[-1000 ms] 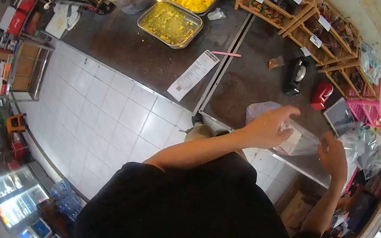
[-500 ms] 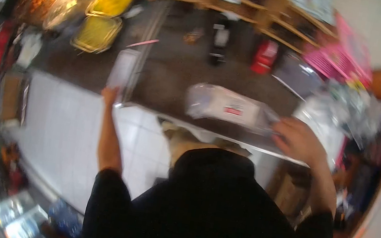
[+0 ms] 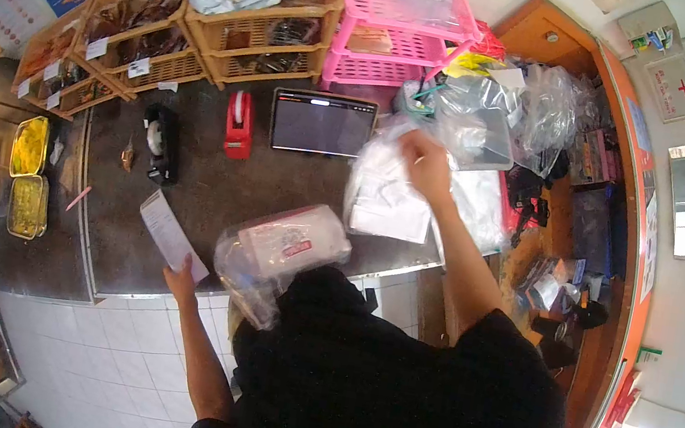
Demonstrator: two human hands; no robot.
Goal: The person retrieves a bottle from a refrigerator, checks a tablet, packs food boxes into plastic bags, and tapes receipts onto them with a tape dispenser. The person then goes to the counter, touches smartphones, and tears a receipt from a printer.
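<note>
My left hand (image 3: 186,275), at the counter's front edge, holds the lower end of a long white printed paper slip (image 3: 164,224). Beside it lies a clear plastic bag with a pale package (image 3: 292,240) inside, marked with a red label; neither hand touches it. My right hand (image 3: 427,165) is over the upper part of a pile of white plastic bags (image 3: 393,207). Its fingers are curled together and slightly blurred, and what they grip is hidden. Just left of that hand, a tablet (image 3: 322,126) leans with its dark screen facing me.
A red tape dispenser (image 3: 239,126) and a black tape dispenser (image 3: 157,144) stand on the dark counter (image 3: 204,183). Wicker baskets (image 3: 249,65) and a pink rack (image 3: 396,43) line the back. Food trays (image 3: 28,204) sit far left; a clear plastic container (image 3: 489,137) is right.
My right hand has left the bagged package and moved to the white bags. My left hand still holds the paper slip. The head view has turned right.
</note>
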